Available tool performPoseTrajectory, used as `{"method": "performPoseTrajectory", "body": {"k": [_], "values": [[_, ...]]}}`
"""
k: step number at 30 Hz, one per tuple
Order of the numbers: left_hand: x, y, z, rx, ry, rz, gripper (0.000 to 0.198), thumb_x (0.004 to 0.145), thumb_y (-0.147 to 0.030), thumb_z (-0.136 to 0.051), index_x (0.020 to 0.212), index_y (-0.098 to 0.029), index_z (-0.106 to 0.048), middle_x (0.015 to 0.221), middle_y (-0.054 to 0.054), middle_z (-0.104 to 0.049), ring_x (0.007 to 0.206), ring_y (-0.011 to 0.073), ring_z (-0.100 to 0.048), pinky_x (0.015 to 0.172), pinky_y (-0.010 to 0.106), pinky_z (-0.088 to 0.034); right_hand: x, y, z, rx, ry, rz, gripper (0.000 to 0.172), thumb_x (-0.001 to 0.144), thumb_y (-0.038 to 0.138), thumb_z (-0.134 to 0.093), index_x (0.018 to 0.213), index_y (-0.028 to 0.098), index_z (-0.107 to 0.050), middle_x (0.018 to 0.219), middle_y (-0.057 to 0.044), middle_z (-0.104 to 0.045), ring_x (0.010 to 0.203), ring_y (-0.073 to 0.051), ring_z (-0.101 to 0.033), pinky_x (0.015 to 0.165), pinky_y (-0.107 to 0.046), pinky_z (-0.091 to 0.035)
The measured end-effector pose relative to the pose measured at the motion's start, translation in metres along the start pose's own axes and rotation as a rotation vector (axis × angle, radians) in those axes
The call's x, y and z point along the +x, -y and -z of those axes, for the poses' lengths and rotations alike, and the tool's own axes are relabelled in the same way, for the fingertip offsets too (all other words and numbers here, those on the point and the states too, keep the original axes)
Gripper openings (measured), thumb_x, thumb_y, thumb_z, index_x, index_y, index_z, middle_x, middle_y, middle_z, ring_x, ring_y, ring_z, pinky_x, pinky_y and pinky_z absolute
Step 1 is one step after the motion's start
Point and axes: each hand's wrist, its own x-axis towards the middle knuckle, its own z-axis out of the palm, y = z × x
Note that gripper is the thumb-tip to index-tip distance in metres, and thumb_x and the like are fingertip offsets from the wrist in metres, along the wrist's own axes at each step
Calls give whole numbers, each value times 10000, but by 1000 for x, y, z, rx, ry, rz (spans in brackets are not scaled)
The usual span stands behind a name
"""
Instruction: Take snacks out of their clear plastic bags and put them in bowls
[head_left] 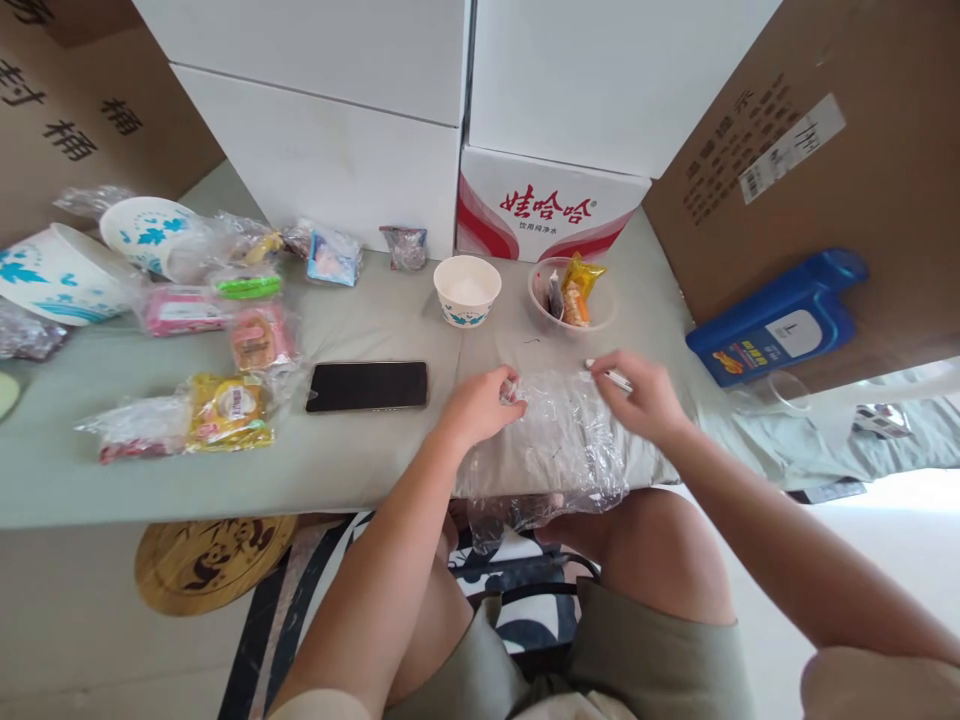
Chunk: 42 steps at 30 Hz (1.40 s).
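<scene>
A clear crinkled plastic bag (559, 425) lies on the cloth in front of me, its lower end hanging over the edge towards my knees. At its upper left corner, my left hand (480, 405) has thumb and fingers closed on the plastic. My right hand (637, 395), at the bag's right side, grips a slim white pen-like stick (618, 380); its exact kind is unclear. Behind the bag stand a paper bowl (466, 314) with a blue leaf pattern and white contents, and a clear plastic bowl (537, 310) holding several small packets.
A black phone (367, 386) lies left of my left hand. Farther left are wrapped snack packs (229, 412) and two tipped paper bowls (71, 270). A blue bottle (780, 315) leans against a brown carton (825, 200) at the right. White boxes (322, 150) wall off the back.
</scene>
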Motion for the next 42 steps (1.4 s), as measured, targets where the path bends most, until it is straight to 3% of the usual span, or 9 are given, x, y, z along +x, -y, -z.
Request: {"method": "performPoseTrajectory", "body": {"k": [7, 14, 17, 21, 24, 27, 31, 37, 42], "values": [[14, 13, 1, -106, -43, 41, 242, 803, -153, -611, 1025, -209, -691, 943, 53, -777, 732, 178, -690, 721, 292, -511, -84, -10, -31, 19, 245, 108, 227, 926, 209, -543, 1079, 236, -708, 1236, -119, -730, 1113, -265, -711, 962, -486, -599], [4, 11, 17, -2, -655, 50, 180, 876, -193, -519, 1004, -192, -644, 981, 51, -734, 796, 147, -683, 794, 280, -534, -92, -20, -34, 14, 143, -14, 228, 904, 197, -548, 1046, 210, -726, 1175, -127, -729, 1053, -288, -688, 934, -503, -575], [-24, -19, -1, 95, -347, -137, 194, 908, -323, -572, 1039, -210, -658, 981, 57, -745, 926, 193, -703, 901, 336, -558, -93, -21, -33, 50, 98, -80, 280, 886, 184, -537, 1100, 208, -716, 1158, -132, -721, 1050, -294, -685, 950, -511, -567], [-44, -42, -33, 252, 201, -295, 863, 677, -412, -861, 1448, -232, -517, 1533, 144, -543, 1449, 345, -477, 1221, 508, -389, -95, -26, -27, 121, 89, -127, 264, 917, 208, -517, 1084, 204, -722, 1185, -137, -714, 1077, -290, -696, 974, -504, -566], [-37, -35, -40, 316, 384, -250, 782, 713, -235, -796, 1453, -259, -542, 1571, 109, -517, 1492, 322, -437, 1255, 503, -349, -102, -31, -19, 188, 102, -104, 270, 944, 275, -536, 1139, 210, -711, 1304, -145, -684, 1206, -313, -659, 1053, -548, -523], [-24, -21, -34, 254, 288, -187, 514, 845, -142, -581, 1340, -269, -637, 1437, 70, -643, 1346, 237, -595, 1182, 429, -442, -110, -32, -10, 242, 175, 15, 420, 878, 484, -685, 1216, 234, -694, 1497, -147, -570, 1458, -403, -447, 1156, -652, -393], [-13, -8, -21, 35, 118, -77, 334, 943, -349, -534, 1202, -216, -698, 1226, 86, -750, 1145, 218, -701, 1032, 377, -540, -117, -30, -6, 245, 279, 56, 746, 717, 596, -832, 1355, 267, -630, 1596, -153, -470, 1528, -458, -320, 1179, -736, -291], [-7, 5, -11, -227, -50, -14, 397, 900, -530, -570, 969, -185, -754, 1080, 109, -793, 1059, 233, -720, 1001, 386, -549, -111, -32, -12, 280, 136, -25, 125, 891, 265, -635, 964, 239, -733, 1359, -126, -684, 1399, -364, -548, 1129, -640, -437], [-5, 8, -10, -387, -169, 76, 366, 844, -537, -621, 836, -183, -713, 930, 103, -791, 973, 223, -740, 945, 372, -569, -106, -34, -11, 502, -158, -312, 167, 933, 382, -602, 1000, 245, -669, 981, -67, -777, 1009, -254, -750, 941, -463, -581]]}}
